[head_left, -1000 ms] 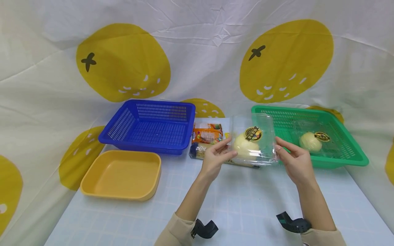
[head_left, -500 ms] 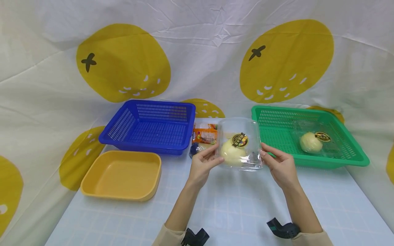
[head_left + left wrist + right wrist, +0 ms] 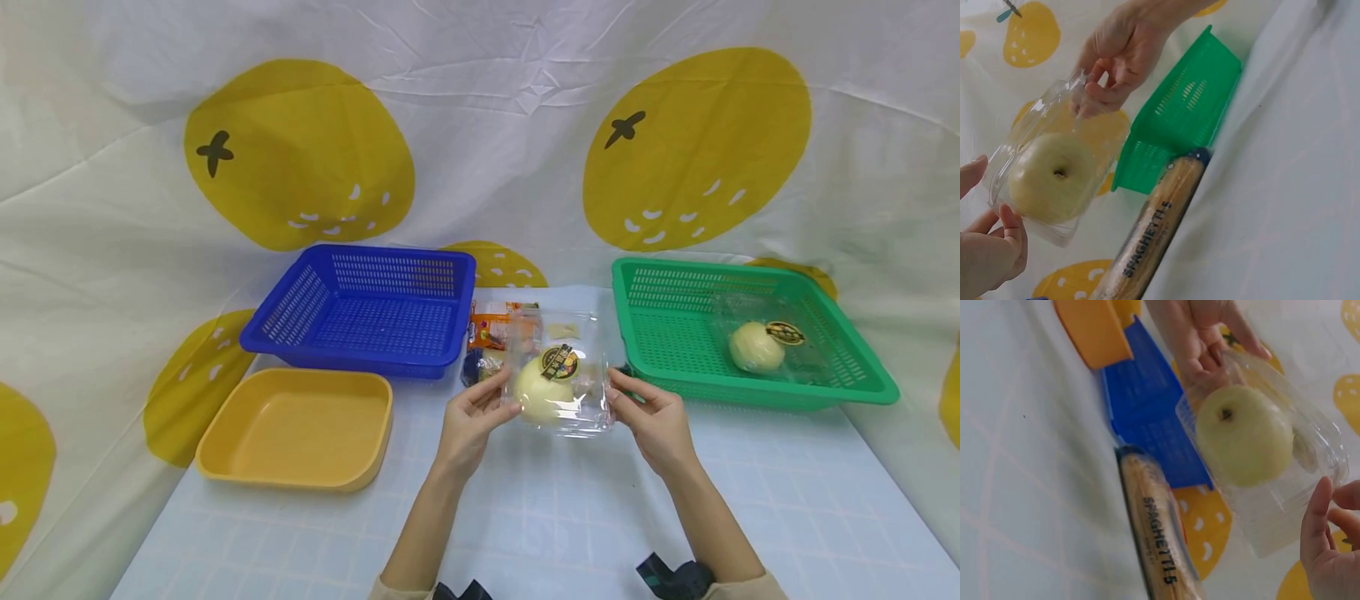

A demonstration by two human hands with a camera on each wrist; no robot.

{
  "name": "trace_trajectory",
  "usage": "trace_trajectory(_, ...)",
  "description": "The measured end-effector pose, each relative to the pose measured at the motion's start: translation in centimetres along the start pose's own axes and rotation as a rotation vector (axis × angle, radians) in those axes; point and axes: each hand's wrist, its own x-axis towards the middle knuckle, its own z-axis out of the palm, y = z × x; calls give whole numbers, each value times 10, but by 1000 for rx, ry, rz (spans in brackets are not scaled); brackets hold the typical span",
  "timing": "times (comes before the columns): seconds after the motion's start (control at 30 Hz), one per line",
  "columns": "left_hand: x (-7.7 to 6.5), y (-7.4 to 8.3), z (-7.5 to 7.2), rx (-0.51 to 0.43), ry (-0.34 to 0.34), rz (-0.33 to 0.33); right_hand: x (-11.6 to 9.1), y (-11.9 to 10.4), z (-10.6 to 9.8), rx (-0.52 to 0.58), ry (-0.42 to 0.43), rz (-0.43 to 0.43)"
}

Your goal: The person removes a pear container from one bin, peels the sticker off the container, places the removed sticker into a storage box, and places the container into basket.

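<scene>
My left hand (image 3: 467, 427) and right hand (image 3: 657, 423) hold a clear plastic clamshell box (image 3: 591, 398) by its opposite sides, thumbs and fingers pinching the edges. Inside sits one pale yellow round fruit (image 3: 542, 395), its stem hollow showing in the left wrist view. A round black-and-gold sticker (image 3: 559, 362) is on the lid. The box is raised in front of a long spaghetti pack (image 3: 1154, 222) and an orange packet (image 3: 489, 327), partly hiding both in the head view. Both wrist views show the box clear of the table.
At the back left stands a blue basket (image 3: 356, 360), with a yellow tray (image 3: 296, 477) in front of it. A green basket (image 3: 675, 387) at the right holds another clear box with a pale fruit (image 3: 756, 348). A fruit-print cloth (image 3: 495, 125) hangs behind the table.
Both hands have moved left and toward the person with the boxed fruit, away from the green basket. The baskets and tray stay where they were.
</scene>
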Motion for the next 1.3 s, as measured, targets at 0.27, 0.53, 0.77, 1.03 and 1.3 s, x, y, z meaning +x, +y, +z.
trace_trajectory(0.27, -11, -3, -16, 5, 51, -31, -10, 16, 8, -8, -39, -10)
trace_trajectory(0.53, -25, -10, -32, 45, 76, -55, -19, 31, 19, -41, -12, 60)
trace_trajectory(0.77, -37, -17, -37, 82, 91, -114, -25, 38, 21, -109, 42, 142)
trace_trajectory(1.03, -45, -25, -41, 102, 83, -140, -30, 43, 22, -152, 48, 180)
trace_trajectory(1.3, -47, -26, -44, 123, 81, -159, -35, 45, 22, -231, 48, 238)
